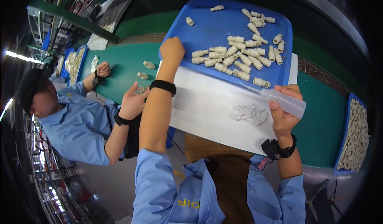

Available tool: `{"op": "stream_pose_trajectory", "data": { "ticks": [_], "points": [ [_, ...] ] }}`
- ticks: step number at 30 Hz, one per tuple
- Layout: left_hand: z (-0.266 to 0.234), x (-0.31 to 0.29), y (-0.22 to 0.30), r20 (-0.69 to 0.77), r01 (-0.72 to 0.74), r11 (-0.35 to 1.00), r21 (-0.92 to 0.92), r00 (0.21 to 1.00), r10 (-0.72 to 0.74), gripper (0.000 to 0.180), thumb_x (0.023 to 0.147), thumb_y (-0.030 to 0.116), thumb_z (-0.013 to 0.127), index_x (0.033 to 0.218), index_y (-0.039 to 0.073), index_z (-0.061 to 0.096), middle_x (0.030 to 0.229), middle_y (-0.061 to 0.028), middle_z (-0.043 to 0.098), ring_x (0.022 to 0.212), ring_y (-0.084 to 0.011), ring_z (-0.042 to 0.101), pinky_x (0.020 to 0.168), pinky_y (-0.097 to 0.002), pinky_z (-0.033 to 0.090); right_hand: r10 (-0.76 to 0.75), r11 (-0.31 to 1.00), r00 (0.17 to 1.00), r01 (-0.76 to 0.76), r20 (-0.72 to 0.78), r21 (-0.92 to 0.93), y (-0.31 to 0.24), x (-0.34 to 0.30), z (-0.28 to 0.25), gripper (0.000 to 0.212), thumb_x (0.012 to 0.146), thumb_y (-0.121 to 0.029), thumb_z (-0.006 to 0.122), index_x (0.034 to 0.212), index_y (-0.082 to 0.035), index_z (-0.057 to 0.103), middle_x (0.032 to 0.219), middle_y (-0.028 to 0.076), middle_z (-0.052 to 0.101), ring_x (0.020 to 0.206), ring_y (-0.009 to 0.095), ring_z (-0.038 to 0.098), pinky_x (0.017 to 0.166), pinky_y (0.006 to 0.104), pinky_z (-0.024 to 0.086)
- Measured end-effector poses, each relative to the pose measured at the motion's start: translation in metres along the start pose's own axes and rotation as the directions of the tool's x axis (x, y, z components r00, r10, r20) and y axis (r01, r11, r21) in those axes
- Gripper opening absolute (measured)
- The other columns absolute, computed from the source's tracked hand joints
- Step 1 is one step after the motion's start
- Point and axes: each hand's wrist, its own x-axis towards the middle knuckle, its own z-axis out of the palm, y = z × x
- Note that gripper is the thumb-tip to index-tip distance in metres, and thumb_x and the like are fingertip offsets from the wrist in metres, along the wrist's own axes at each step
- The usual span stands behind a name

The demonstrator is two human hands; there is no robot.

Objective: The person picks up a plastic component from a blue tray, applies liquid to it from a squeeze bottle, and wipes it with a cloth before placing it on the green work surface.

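While the left hand [172,50] curls closed at the left edge of a blue tray [223,28], the right hand [285,112] clamps one squeeze bottle [289,103].

Hands well apart; whether the left encloses anything cannot be told. The bottle, translucent plastic with a thin tapering nozzle, is tilted above one smooth white sheet [199,100], its tip near the tray's near edge. The tray holds roughly thirty cream fittings [232,50], cylindrical with slotted ends, too overlapped for an exact count; two lie apart toward the far left. One crumpled tissue [249,114] rests on the sheet. Three more fittings sit on the green desk [319,120], the nearest partly obscured by a co-worker's hand [133,102]; the left forearm crosses the sheet's left edge. At right, one second tray [342,144] is heaped with uncounted pale pieces.
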Motion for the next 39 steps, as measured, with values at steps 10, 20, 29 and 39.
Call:
{"op": "stream_pose_trajectory", "data": {
  "ticks": [10, 20, 29, 39],
  "points": [
    [-0.029, -0.019, -0.037, 0.054, -0.054, 0.994, -0.098, 0.997, 0.059, 0.015, 0.07, 0.011, 0.064, 0.076, -0.003, 0.065, 0.077, -0.022, 0.061, 0.071, -0.0364, 0.061, 0.066, -0.0392, 0.049, 0.023, 1.0, 0.999, -0.023, -0.027, 0.015, 0.001, 0.001, -0.004, 0.033, 0.071, -0.006, 0.068, 0.098, -0.001, 0.051, 0.091, 0.014, 0.056, 0.085, 0.02, 0.054, 0.074, 0.03, 0.046],
    [-0.044, -0.11, -0.023, 0.043, 0.148, 0.704, -0.694, 0.985, -0.165, 0.025, 0.076, 0.011, 0.066, 0.093, -0.006, 0.062, 0.07, -0.0153, 0.064, 0.065, -0.0184, 0.064, 0.055, -0.0295, 0.05, 0.013, 0.999, 1.0, -0.013, 0.007, 0.044, 0.0, -0.002, 0.003, 0.033, 0.074, -0.013, 0.067, 0.099, -0.002, 0.049, 0.091, 0.013, 0.054, 0.085, 0.019, 0.051, 0.075, 0.0305, 0.045],
    [-0.007, -0.204, 0.049, -0.175, -0.156, 0.135, -0.978, 0.974, -0.141, 0.019, 0.075, -0.006, 0.063, 0.093, -0.006, 0.058, 0.087, -0.0127, 0.06, 0.068, -0.014, 0.061, 0.055, -0.023, 0.051, -0.166, 0.977, 0.98, 0.148, 0.109, 0.153, -0.003, -0.011, 0.008, 0.037, 0.068, -0.011, 0.071, 0.096, -0.003, 0.049, 0.092, 0.014, 0.056, 0.076, 0.017, 0.053, 0.064, 0.0264, 0.045],
    [-0.001, -0.218, 0.068, -0.47, -0.372, 0.474, -0.798, 0.877, -0.103, 0.021, 0.069, -0.008, 0.066, 0.087, 0.0, 0.057, 0.081, -0.0113, 0.056, 0.069, -0.0213, 0.062, 0.054, -0.0248, 0.051, -0.201, 0.98, 0.954, 0.198, 0.223, 0.037, -0.011, -0.01, 0.008, 0.041, 0.061, -0.008, 0.073, 0.095, -0.006, 0.05, 0.092, 0.012, 0.059, 0.067, 0.016, 0.053, 0.056, 0.0248, 0.044]
  ]
}}
